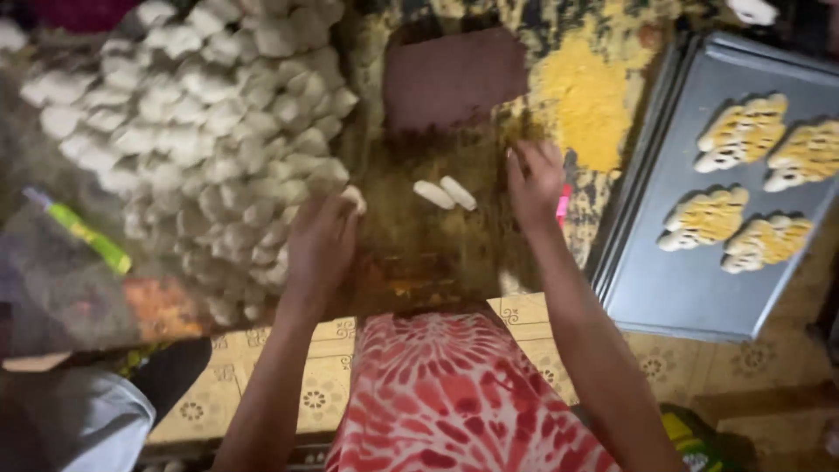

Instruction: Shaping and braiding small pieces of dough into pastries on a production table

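Looking down from the head camera, a green-and-yellow tube-shaped wrapper (83, 234) is lying at the far left on a dark cloth, and a small pink strip (563, 206) is showing just right of the right hand; a green and yellow packet (690, 441) is peeking in at the near right corner, too blurred to make out further. The left hand (322, 245) is resting at the right edge of a big heap of pale dough pieces (201, 131), its fingers curled and pinching one small pale dough piece (354, 197) at the fingertips. The right hand (533, 179) is pressing down on the brown work board (419, 253), fingers loosely bent and spread, holding nothing that can be seen. Between the two hands, two small dough sticks (446, 193) are lying side by side on the board. Beyond the right hand, yellow powder (587, 100) is spreading across the surface. At the right, a grey metal tray (690, 288) is carrying four yellow-topped shaped cookies (743, 131).
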